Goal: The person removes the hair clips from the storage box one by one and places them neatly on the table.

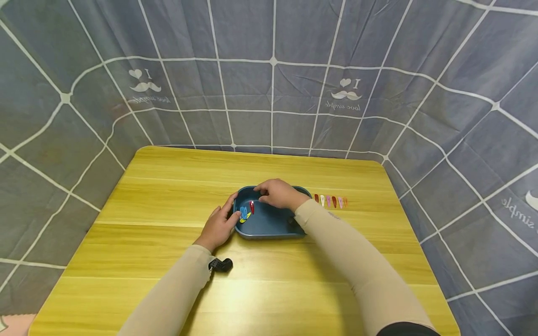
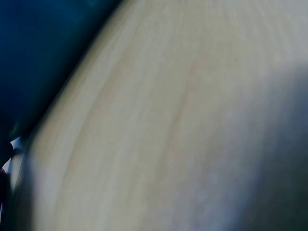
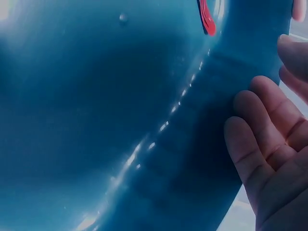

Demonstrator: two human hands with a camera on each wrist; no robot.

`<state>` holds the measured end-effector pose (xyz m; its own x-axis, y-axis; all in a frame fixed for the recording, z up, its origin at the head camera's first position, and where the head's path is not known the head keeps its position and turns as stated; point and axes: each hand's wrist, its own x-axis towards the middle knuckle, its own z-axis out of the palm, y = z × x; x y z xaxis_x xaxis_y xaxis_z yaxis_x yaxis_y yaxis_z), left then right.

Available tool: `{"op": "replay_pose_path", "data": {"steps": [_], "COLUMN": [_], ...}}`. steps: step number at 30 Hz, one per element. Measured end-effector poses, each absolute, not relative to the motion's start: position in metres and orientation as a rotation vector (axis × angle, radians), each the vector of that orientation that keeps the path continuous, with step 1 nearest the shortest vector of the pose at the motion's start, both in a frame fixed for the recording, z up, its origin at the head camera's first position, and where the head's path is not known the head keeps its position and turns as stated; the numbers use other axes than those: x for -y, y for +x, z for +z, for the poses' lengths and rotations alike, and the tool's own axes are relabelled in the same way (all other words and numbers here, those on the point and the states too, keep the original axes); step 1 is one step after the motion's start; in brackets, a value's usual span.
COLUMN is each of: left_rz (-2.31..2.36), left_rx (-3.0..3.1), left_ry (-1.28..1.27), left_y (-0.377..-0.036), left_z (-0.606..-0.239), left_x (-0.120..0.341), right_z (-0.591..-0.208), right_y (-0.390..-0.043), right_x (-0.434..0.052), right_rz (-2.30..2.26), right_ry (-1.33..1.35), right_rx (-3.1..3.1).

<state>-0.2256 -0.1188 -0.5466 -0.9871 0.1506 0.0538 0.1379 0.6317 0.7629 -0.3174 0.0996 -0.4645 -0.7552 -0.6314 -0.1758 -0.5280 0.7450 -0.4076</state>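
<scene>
Left hand (image 1: pixel 218 226) rests relaxed against the blue tray (image 1: pixel 269 224); right hand (image 1: pixel 279 193) hovers relaxed inside.

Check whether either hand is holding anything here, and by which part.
The left hand touches the blue tray at its left rim. The right hand hovers over the tray with fingers relaxed, holding nothing; no hair clip is gripped.

A dark blue tray (image 1: pixel 269 224) with rounded corners and a shallow raised rim sits flat at the middle of the table. Inside it, at its left end, lie three hair clips: a red clip (image 1: pixel 251 206) lengthwise near to far, with a blue clip (image 1: pixel 243 213) and a yellow clip (image 1: pixel 246 217) bunched just left of it, overlapping.
</scene>
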Motion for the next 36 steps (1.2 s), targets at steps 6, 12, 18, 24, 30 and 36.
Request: {"op": "replay_pose_path", "data": {"steps": [6, 12, 18, 24, 30, 36], "left_rz": [1.316, 1.328, 1.333, 1.326, 1.320, 1.332], "left_rx": [-2.820, -2.814, -2.815, -2.810, -2.812, -2.816], "left_ry": [0.258, 0.271, 0.265, 0.265, 0.286, 0.285], "left_y": [-0.225, -0.225, -0.225, -0.225, -0.224, -0.224], "left_z": [-0.547, -0.548, -0.548, -0.547, -0.548, -0.548], "left_x": [0.119, 0.120, 0.118, 0.118, 0.118, 0.118], "right_z": [-0.474, -0.485, -0.491, -0.495, -0.497, -0.496], "right_y": [-0.315, -0.313, -0.311, -0.307, -0.305, -0.304], "right_x": [-0.093, -0.085, -0.076, -0.070, -0.069, -0.068], "right_rz": [-0.399, -0.312, -0.239, -0.184, -0.103, -0.053], "right_ry": [-0.899, -0.980, -1.032, -1.119, -1.193, -1.192], "right_rx": [-2.617, -2.623, -2.621, -2.621, -2.621, -2.614]}}
